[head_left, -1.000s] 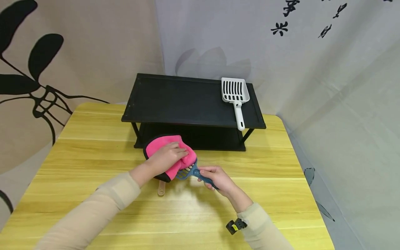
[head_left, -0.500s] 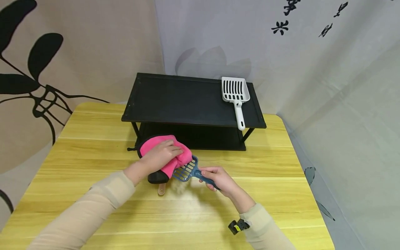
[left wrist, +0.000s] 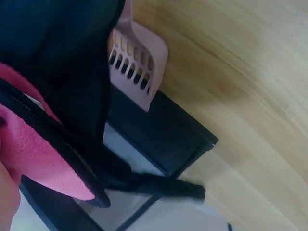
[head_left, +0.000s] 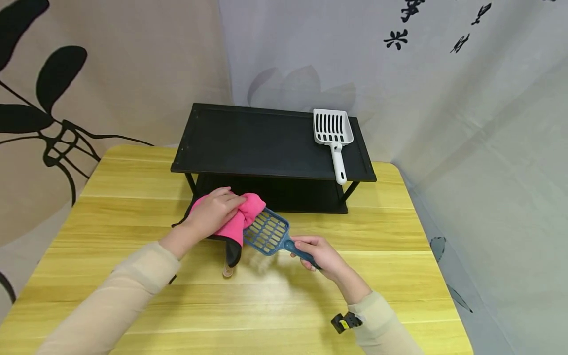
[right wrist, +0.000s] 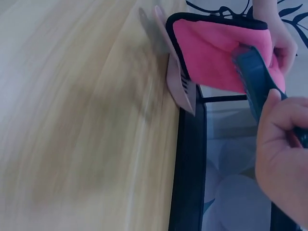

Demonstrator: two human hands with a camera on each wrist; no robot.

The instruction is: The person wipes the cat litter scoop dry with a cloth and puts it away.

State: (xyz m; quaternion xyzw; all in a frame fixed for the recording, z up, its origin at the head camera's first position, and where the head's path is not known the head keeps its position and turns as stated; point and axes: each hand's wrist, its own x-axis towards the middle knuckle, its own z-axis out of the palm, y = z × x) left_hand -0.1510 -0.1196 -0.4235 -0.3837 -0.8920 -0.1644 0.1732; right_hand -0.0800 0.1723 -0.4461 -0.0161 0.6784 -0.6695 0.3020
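Wooden desk [head_left: 266, 310], black rack [head_left: 262, 143] on the far side. Right grip [head_left: 321, 255] holds the blue scoop [head_left: 268, 232] by its handle over mid-desk, probably steadying it against the pink cloth [head_left: 254, 204] the left grip [head_left: 213, 212] clutches at its far-left end. Pink scoop [left wrist: 156, 48] is half hidden, tbh.

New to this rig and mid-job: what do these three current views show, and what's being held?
No machine here: a person's two bare hands do the work. The wide picture comes from a camera on the head, looking down; the others come from one on each wrist. The left hand holds a pink cloth edged in black; the right hand grips a blue slotted scoop by its handle. On the wood-grained table stands a black two-tier rack with a white scoop on top. A pink scoop, mostly hidden in the head view, shows better from the left wrist.
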